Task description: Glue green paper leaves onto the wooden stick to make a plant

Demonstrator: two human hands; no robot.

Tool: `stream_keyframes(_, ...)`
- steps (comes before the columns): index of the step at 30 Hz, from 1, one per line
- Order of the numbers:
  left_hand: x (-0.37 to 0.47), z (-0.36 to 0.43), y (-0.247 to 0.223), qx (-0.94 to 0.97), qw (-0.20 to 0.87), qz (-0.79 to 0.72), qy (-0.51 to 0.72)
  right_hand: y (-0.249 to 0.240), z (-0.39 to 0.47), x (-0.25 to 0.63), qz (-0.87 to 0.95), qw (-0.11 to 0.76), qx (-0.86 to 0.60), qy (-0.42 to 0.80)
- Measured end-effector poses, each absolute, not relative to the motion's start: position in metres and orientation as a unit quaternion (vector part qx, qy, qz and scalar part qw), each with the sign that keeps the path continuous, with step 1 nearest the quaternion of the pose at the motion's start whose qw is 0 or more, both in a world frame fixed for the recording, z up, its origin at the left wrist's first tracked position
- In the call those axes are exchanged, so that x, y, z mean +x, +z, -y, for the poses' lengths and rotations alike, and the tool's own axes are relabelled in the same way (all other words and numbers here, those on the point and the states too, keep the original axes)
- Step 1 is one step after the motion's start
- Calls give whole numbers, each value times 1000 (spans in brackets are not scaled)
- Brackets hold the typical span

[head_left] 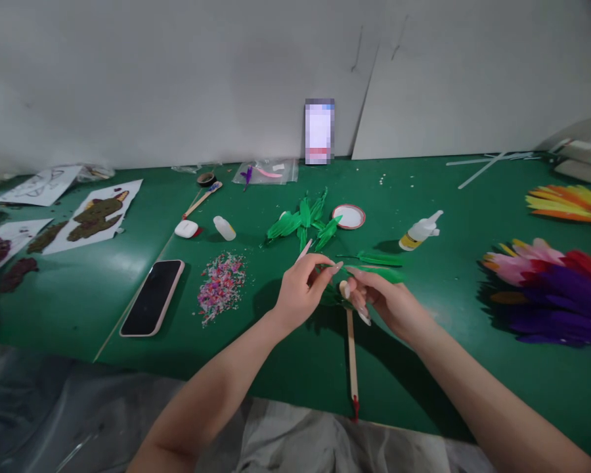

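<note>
My left hand and my right hand meet at the middle of the table, fingertips close together. Thumb and index finger of the left are pinched on the end of a green feather. The right hand's thumb and index finger are closed on the same feather, which reaches out behind that hand. Another green feather lies just beyond. A slim pale pink piece shows behind the left hand; its kind is unclear. Below the fingers, a wooden stick with a red end points toward me, its far end partly hidden.
Green feathers lie beside a white round lid. A glue bottle stands right; purple feathers and yellow feathers lie farther right. Leftward are colourful bits, a phone and a small white bottle.
</note>
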State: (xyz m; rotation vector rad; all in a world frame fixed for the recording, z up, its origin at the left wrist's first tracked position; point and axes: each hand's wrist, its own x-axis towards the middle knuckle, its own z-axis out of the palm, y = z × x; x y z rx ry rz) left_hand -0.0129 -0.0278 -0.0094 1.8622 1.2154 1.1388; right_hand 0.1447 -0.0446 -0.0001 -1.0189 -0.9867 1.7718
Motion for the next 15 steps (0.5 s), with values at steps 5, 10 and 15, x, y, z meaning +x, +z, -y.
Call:
stream_keyframes(5,-13,29,-12,722,313,-450,423,-2,42,147,369,417,-384,737)
stream_keyframes(10,-13,29,-13,721,334,-449,408,-2,42,149,350,418,-369,753)
stream_keyframes(15,-14,31,-14,716,345,-457,400,-1,42,148,366,406,-386,743)
